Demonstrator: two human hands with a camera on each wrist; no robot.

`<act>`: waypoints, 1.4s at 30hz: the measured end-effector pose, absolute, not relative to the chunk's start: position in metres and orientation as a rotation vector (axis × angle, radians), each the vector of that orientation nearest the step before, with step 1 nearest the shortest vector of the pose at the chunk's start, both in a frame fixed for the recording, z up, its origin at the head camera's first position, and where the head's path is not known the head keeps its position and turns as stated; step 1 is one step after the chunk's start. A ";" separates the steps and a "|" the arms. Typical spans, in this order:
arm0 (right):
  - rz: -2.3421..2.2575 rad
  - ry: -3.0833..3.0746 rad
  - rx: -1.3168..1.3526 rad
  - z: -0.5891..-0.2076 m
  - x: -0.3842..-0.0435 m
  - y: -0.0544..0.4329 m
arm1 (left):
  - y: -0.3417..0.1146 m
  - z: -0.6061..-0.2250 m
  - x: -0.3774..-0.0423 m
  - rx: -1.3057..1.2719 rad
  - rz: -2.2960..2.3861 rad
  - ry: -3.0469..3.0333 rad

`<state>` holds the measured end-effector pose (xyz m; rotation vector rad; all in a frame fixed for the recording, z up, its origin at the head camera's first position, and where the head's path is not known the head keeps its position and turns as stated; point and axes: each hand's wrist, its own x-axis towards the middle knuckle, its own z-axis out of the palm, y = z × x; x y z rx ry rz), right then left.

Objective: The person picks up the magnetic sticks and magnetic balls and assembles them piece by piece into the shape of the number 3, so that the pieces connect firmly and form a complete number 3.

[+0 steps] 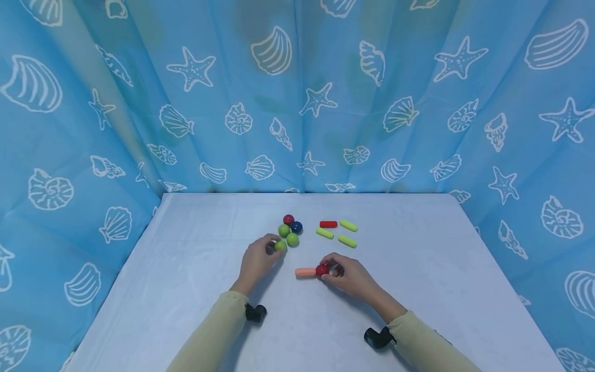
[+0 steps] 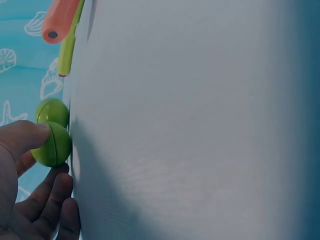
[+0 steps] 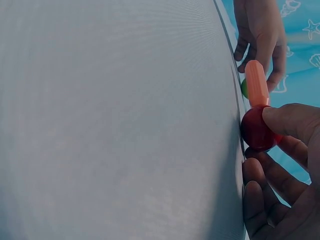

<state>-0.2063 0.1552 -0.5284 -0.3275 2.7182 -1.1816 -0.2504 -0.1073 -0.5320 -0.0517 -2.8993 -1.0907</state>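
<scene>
Between thumb and fingers my right hand (image 1: 346,275) pinches a red ball (image 1: 322,270) on the table. An orange rod (image 1: 305,273) meets the ball's left side, lying in line with it. My left hand (image 1: 257,259) pinches a green ball (image 1: 280,246) at the near left of a small cluster. The left wrist view shows the thumb on that green ball (image 2: 54,145), with another green ball (image 2: 51,111) right behind it. In the right wrist view the thumb and a finger hold the red ball (image 3: 258,129), and the orange rod (image 3: 257,84) stands out beyond it.
Two more green balls (image 1: 292,239), a dark blue ball (image 1: 296,227) and another red ball (image 1: 288,220) sit close together. To their right lie a red rod (image 1: 328,224) and yellow-green rods (image 1: 347,241). A blue shell-patterned curtain (image 1: 302,129) surrounds the white table (image 1: 418,248).
</scene>
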 end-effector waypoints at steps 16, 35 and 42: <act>-1.179 2.727 -0.332 -0.526 -0.205 0.155 | -0.109 -0.532 -0.224 -0.153 -1.216 -2.922; -1.169 2.736 -0.335 -0.527 -0.205 0.155 | -0.112 -0.530 -0.205 -0.286 -1.277 -2.963; -1.171 2.732 -0.339 -0.526 -0.205 0.154 | -0.112 -0.530 -0.202 -0.328 -1.291 -2.959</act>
